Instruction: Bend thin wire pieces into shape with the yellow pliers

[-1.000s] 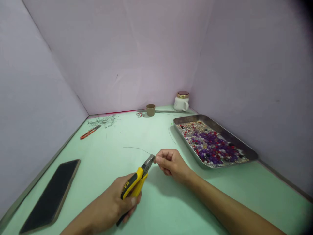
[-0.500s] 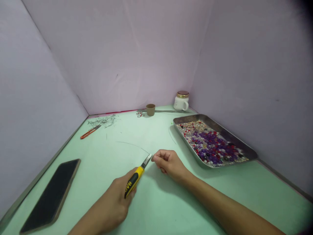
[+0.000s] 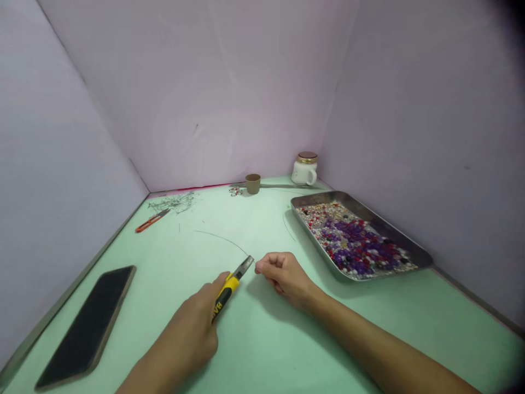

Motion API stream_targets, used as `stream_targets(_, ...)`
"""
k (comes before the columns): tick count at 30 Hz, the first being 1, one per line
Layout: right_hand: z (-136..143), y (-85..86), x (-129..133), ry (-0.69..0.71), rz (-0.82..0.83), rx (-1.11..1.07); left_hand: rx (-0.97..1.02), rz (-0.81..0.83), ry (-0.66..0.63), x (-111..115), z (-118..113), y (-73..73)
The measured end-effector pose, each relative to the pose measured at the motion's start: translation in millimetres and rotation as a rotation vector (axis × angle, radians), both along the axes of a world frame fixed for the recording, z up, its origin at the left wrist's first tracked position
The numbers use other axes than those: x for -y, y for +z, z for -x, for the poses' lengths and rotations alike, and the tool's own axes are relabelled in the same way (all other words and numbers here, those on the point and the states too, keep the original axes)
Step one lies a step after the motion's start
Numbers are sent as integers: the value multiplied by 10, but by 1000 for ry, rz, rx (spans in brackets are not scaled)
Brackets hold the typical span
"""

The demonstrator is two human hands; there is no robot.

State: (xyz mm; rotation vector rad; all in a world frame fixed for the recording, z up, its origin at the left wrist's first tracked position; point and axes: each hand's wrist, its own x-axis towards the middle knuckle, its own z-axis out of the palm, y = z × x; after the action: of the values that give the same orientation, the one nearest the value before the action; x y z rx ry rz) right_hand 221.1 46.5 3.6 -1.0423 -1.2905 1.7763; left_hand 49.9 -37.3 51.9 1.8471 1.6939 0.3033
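My left hand (image 3: 197, 320) is wrapped round the yellow and black handle of a pair of pliers (image 3: 231, 286), whose metal jaws point up and to the right. A thin wire (image 3: 221, 237) curves from the jaw tips out to the left over the green table top. Just right of the jaws, my right hand (image 3: 285, 276) is closed in a pinch, thumb against forefinger. What sits between those fingertips is too small to make out. A small gap shows between the jaws and the fingertips.
At right stands a metal tray (image 3: 311, 236) of purple, red and white beads. Behind are a brown cup (image 3: 253, 185), several small beaded pieces (image 3: 235, 191) and a lidded white mug (image 3: 304, 172). Leftward lie orange thread snips (image 3: 151, 221), wire scraps (image 3: 176, 202) and a phone (image 3: 88, 328).
The pliers have turned a little in my left hand, showing less of the handle, and their jaws have shifted slightly left and up. My right hand stays almost still.
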Motion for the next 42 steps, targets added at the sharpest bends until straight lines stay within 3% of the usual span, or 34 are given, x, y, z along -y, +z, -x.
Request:
stream_targets(3,17,-5,-4,-19,35,37,-414,-25,60,6,-24,-125)
stream_targets(5,18,-5,-9,-22,56,47,-440,-48,62,10,-22,-160)
stream_targets(7,14,-9,-14,-8,56,19,-239,-44,51,13,-12,-109)
stream_targets(9,8,-18,-19,15,28,-21,93,-2,-13,16,2,-7)
stream_targets(12,-3,-34,-25,37,-27,-61,468,205,-9,18,33,92)
stream_targets(15,-10,-44,-29,44,-58,-84,770,420,-7,11,70,57)
stream_targets(17,-14,-50,-31,43,-70,-82,838,447,-31,0,90,10)
stream_targets(19,-15,-59,-32,37,-74,-54,688,326,-35,-12,100,-28)
stream_targets(23,-2,-85,-33,16,-51,46,49,-63,29,-23,89,-130)
stream_targets(26,12,-99,-35,7,-39,103,-370,-117,75,-21,72,-233)
stream_targets(28,15,-103,-39,8,-30,105,-461,-124,80,-21,65,-252)
stream_targets(30,12,-103,-43,12,-27,88,-337,-119,82,-22,59,-196)
stream_targets(33,3,-99,-47,27,-39,65,115,-49,20,-21,52,-16)
stream_targets(36,-7,-91,-44,43,-82,39,447,149,30,-6,65,102)
stream_targets(42,-15,-70,-22,65,-159,30,1020,571,44,10,150,38)
